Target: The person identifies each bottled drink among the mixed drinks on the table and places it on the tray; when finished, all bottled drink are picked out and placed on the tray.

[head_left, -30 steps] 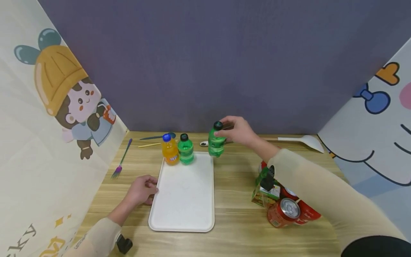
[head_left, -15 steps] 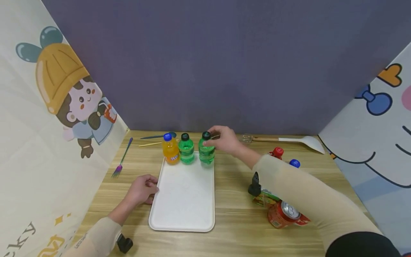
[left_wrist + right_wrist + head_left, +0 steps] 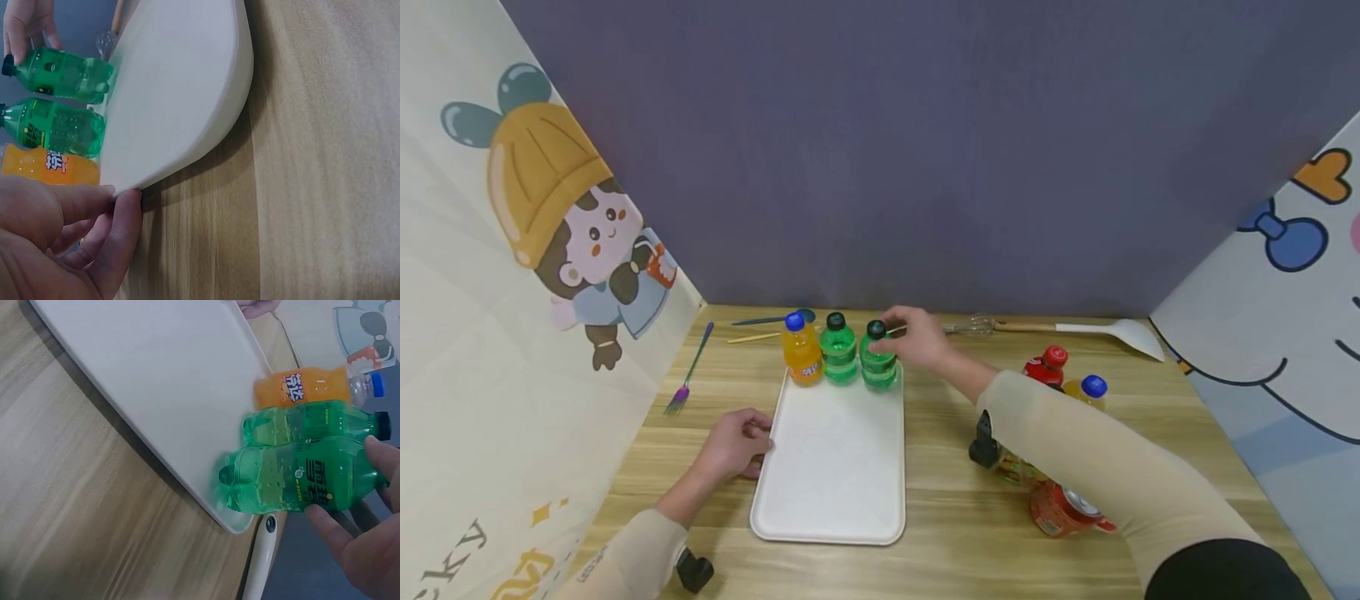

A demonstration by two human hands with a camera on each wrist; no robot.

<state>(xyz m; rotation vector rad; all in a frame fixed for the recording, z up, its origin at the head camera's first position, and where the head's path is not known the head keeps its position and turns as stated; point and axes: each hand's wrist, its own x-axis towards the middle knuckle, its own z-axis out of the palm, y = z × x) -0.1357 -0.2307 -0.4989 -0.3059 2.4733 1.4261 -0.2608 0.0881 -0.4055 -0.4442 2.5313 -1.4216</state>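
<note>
A purple fork [image 3: 687, 373] lies on the counter [image 3: 947, 500] far left, beside the cartoon wall panel. The left hand [image 3: 732, 444] rests at the left rim of the white tray [image 3: 831, 475]; in the left wrist view its fingers [image 3: 119, 240] curl against the rim, with the thumb on top, though most of the hand is cut off by the frame edge there.

Three bottles stand upright in a row at the tray's far end: an orange bottle [image 3: 801, 350], a green bottle [image 3: 838, 350] touching it, and a second green bottle [image 3: 877, 357] just beside that. Behind them lie a blue spoon [image 3: 772, 318] and a yellow stick [image 3: 754, 337], both partly hidden by the bottles.

The right hand [image 3: 919, 337] holds the second green bottle near its neck. In the right wrist view the fingers [image 3: 325, 528] wrap round the upper body and hide its cap. The bottle's base sits at the tray's far right corner, close to the rim.

Right of the hand a whisk [image 3: 976, 325] and a white ladle [image 3: 1112, 332] lie along the back wall. Nearer, the right sleeve [image 3: 1090, 467] covers a cluster of drinks: a red bottle [image 3: 1047, 365], a blue-capped bottle [image 3: 1088, 389] and a red can [image 3: 1063, 510] show only in part, and a carton under the arm is too hidden to make out.
</note>
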